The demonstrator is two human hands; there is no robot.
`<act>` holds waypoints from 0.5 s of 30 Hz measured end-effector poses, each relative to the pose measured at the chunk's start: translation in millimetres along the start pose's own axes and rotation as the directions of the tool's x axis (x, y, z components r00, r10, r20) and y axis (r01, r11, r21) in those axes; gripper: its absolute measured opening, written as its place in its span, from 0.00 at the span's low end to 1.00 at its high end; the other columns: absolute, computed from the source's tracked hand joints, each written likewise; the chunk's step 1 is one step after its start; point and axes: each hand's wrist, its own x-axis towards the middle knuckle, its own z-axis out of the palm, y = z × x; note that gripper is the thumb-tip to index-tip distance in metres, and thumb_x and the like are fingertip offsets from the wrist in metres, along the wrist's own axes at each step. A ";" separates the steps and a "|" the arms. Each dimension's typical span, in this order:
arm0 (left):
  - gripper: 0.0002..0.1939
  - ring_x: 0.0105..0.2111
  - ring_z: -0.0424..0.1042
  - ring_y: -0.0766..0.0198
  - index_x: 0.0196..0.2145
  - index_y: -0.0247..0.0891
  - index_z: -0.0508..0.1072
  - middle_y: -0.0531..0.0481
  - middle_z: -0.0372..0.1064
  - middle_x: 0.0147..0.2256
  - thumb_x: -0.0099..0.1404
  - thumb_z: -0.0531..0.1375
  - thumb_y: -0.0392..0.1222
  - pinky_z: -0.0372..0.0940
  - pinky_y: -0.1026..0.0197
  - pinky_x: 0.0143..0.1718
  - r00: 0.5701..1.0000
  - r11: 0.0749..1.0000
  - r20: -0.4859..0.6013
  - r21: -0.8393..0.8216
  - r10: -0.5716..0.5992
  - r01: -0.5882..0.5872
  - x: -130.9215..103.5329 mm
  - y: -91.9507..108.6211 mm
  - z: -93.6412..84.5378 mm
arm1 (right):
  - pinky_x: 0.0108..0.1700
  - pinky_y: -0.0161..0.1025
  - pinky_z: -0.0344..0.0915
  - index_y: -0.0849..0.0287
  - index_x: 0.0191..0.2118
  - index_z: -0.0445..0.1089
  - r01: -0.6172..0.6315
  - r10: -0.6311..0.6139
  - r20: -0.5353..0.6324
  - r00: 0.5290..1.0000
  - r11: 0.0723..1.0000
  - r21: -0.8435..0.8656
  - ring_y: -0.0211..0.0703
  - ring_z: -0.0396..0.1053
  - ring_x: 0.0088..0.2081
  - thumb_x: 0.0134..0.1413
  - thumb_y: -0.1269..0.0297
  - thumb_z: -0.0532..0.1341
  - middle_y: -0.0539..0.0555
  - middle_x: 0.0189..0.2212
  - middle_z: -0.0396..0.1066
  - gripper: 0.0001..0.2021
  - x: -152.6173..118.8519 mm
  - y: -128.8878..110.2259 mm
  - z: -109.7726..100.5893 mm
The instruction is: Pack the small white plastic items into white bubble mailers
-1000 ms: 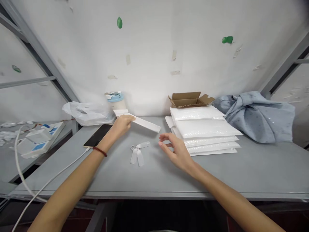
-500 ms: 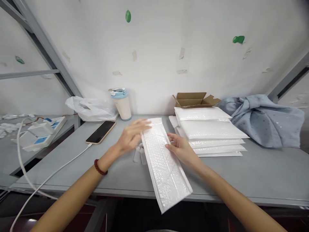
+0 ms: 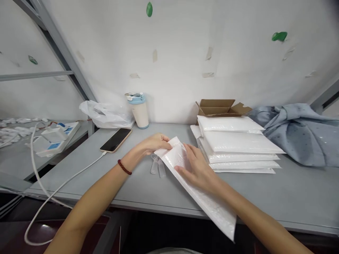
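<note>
A white bubble mailer [image 3: 212, 208] is slanted across the front edge of the grey table, its lower end hanging past the edge. At its upper end my left hand [image 3: 155, 144] pinches the flap corner, fingers closed. My right hand [image 3: 197, 167] grips the mailer's upper part, with the thumb on the near face and the fingers toward the far edge. Small pale tags [image 3: 158, 166] with loops lie on the table just under my left hand. To the right of my right hand rises a stack of white bubble mailers [image 3: 238, 141].
Behind the stack stands an open cardboard box [image 3: 217, 106], with a grey-blue cloth [image 3: 304, 135] to its right. On the left are a phone [image 3: 116, 140] on a white cable, a lidded cup [image 3: 141, 114] and a plastic bag [image 3: 106, 114]. A power strip [image 3: 57, 143] lies on the adjoining table.
The mailer has turned, its lower end swinging right. My left hand has closed on the flap, and my right hand now lies further over the mailer. The view has shifted slightly.
</note>
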 end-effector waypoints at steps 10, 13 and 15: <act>0.12 0.22 0.69 0.68 0.32 0.35 0.75 0.53 0.73 0.26 0.46 0.64 0.32 0.59 0.69 0.19 0.997 0.996 0.035 -0.052 0.072 -0.070 1.1 -7.2 19.7 | 0.56 0.61 0.59 0.61 0.65 0.42 -0.034 0.036 0.045 0.998 0.999 -0.042 0.64 0.54 0.60 0.41 0.56 0.64 0.67 0.60 0.54 0.46 -0.5 -5.2 2.0; 0.12 0.22 0.68 0.69 0.32 0.35 0.75 0.54 0.73 0.26 0.46 0.64 0.31 0.58 0.69 0.19 0.984 0.986 -0.060 0.026 0.168 -0.167 6.4 -13.7 18.6 | 0.53 0.61 0.61 0.59 0.65 0.42 0.011 -0.011 0.007 1.000 0.999 -0.046 0.63 0.58 0.56 0.41 0.61 0.62 0.66 0.57 0.58 0.44 -0.9 -3.8 2.9; 0.11 0.22 0.68 0.69 0.31 0.34 0.74 0.54 0.72 0.25 0.46 0.65 0.31 0.59 0.69 0.21 0.966 0.975 -0.138 0.034 0.220 -0.218 9.8 -15.8 18.9 | 0.52 0.62 0.61 0.59 0.65 0.42 0.022 -0.023 -0.008 1.000 0.998 -0.066 0.64 0.59 0.56 0.42 0.60 0.62 0.66 0.56 0.59 0.44 -1.3 -1.9 3.9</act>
